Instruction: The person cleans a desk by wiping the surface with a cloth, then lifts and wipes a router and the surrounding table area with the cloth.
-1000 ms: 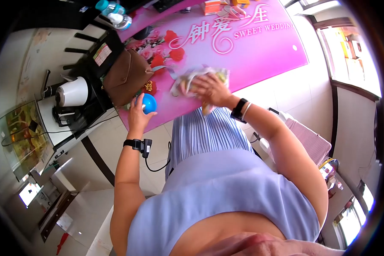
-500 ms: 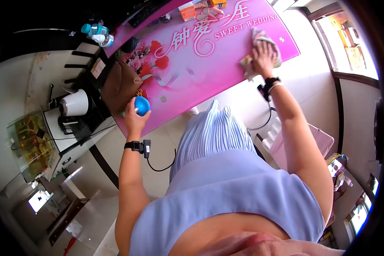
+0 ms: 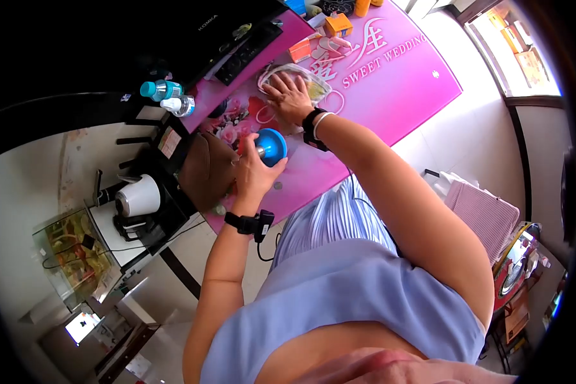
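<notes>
While left hand (image 3: 257,174) clasps round blue object (image 3: 274,144), right hand (image 3: 290,100) lies flat and splayed on pale-edged cloth (image 3: 317,88) atop pink table (image 3: 384,109).

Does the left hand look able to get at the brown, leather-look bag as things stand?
Probably yes: the bag lies beside the left hand, nothing visible between them. That hand holds a round, shiny blue object, though, and would likely need to release it first.
</notes>
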### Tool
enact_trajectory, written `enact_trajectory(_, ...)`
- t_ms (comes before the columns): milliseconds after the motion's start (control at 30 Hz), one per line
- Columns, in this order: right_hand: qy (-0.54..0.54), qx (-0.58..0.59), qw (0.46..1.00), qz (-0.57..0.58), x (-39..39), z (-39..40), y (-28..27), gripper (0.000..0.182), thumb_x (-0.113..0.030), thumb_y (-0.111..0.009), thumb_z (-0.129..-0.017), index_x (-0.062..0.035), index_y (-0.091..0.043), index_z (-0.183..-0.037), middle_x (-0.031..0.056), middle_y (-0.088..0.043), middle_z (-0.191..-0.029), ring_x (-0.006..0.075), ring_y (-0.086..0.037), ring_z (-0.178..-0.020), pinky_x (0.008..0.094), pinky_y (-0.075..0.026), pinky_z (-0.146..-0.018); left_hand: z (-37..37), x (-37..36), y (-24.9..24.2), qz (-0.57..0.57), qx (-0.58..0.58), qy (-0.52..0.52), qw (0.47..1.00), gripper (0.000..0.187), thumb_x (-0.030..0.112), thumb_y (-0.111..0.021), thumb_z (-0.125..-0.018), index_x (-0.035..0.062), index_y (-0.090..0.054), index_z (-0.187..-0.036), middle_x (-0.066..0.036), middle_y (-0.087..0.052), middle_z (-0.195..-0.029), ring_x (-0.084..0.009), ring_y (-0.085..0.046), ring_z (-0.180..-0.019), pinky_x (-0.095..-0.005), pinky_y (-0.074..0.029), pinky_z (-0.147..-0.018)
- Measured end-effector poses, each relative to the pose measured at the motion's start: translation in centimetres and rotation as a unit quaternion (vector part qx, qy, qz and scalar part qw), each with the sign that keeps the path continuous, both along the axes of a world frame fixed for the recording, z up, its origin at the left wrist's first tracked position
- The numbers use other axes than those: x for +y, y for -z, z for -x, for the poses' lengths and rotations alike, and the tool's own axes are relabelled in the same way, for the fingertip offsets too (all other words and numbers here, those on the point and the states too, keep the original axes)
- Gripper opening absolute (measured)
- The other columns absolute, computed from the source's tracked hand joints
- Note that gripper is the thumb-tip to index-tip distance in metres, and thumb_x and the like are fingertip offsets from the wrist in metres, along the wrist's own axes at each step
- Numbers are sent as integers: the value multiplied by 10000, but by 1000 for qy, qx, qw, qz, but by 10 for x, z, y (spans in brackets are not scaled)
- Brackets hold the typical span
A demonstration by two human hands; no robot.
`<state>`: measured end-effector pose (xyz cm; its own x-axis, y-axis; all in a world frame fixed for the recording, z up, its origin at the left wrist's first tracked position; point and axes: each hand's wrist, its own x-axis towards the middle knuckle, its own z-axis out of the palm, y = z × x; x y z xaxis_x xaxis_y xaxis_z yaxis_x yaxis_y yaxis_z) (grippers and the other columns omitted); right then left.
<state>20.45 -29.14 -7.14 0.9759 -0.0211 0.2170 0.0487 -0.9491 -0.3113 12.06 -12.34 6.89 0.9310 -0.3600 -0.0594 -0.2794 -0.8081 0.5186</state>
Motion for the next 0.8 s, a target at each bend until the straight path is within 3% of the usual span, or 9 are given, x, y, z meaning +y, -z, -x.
enact_trajectory(67, -27, -18, 999, 11, 2, -7, 3, 461, -440, -453, -920, -295, -440, -1357, 36, -372, -1460, 251, -297, -1367, 541, -180, -1092, -11, -10, -1, 9, 22, -2, 1000, 774, 336, -814, -616, 98, -390, -1218, -220, -627, -976, -407, -623, -861, -468, -496, -746)
enact_trajectory(100, -76, -17, 997, 27, -6, -3, -1, 464, -437, -458, -919, -291, -440, -1359, 32, -378, -1457, 248, -312, -1360, 531, -191, -1090, -19, -12, 7, 33, -48, 35, 998, 756, 322, -817, -615, 96, -392, -1198, -214, -635, -958, -404, -630, -850, -467, -503, -711)
enact_trajectory(200, -134, -30, 990, -10, -39, 31, 6, 467, -417, -469, -918, -267, -453, -1360, 10, -381, -1462, 210, -311, -1369, 477, -209, -1096, -34, -29, 3, 14, 24, 27, 999, 729, 314, -819, -631, 105, -394, -1185, -232, -621, -978, -410, -620, -864, -471, -490, -713)
enact_trajectory(433, 28, 107, 992, 61, -196, 103, -7, 480, -421, -446, -929, -295, -413, -1391, 5, -301, -1504, 209, -243, -1397, 476, -160, -1126, -72, -83, 32, 6, 1, 64, 998, 682, 274, -819, -623, 63, -412, -1128, -221, -603, -991, -394, -614, -879, -458, -502, -725)
enact_trajectory(533, 108, 93, 988, 51, -295, 94, 2, 469, -393, -425, -945, -224, -416, -1383, 33, -292, -1505, 251, -247, -1392, 514, -178, -1114, -81, -123, 35, 16, -1, 66, 998, 683, 286, -822, -630, 61, -421, -1135, -217, -587, -1035, -395, -595, -911, -473, -487, -764)
enact_trajectory(633, 151, 154, 973, 84, -380, 67, 11, 504, -430, -339, -975, -241, -330, -1442, 32, -174, -1553, 260, -151, -1430, 539, -164, -1117, -87, -160, 46, 2, -47, 98, 994, 695, 296, -820, -632, 65, -420, -1152, -196, -553, -1102, -373, -573, -974, -460, -482, -803)
enact_trajectory(667, 153, 217, 951, 160, -400, 61, 3, 508, -446, -332, -973, -266, -310, -1448, 26, -173, -1555, 250, -145, -1433, 533, -148, -1124, -89, -170, 49, 1, -44, 98, 994, 695, 296, -820, -632, 65, -420, -1152, -196, -553, -1102, -373, -573, -974, -460, -482, -803)
enact_trajectory(733, 200, 111, 973, 42, -428, 66, 15, 511, -457, -332, -968, -285, -301, -1449, 21, -187, -1552, 241, -149, -1432, 525, -126, -1131, -95, -183, 53, -41, -35, 90, 994, 662, 266, -808, -639, 69, -418, -1137, -173, -539, -1124, -376, -577, -983, -450, -498, -803)
enact_trajectory(800, 219, 92, 970, 62, -437, 84, 27, 522, -467, -327, -963, -272, -305, -1447, 27, -231, -1538, 251, -169, -1426, 520, -137, -1123, -99, -188, 55, -52, -27, 89, 994, 654, 270, -800, -651, 67, -418, -1142, -177, -546, -1129, -375, -577, -992, -449, -498, -809)
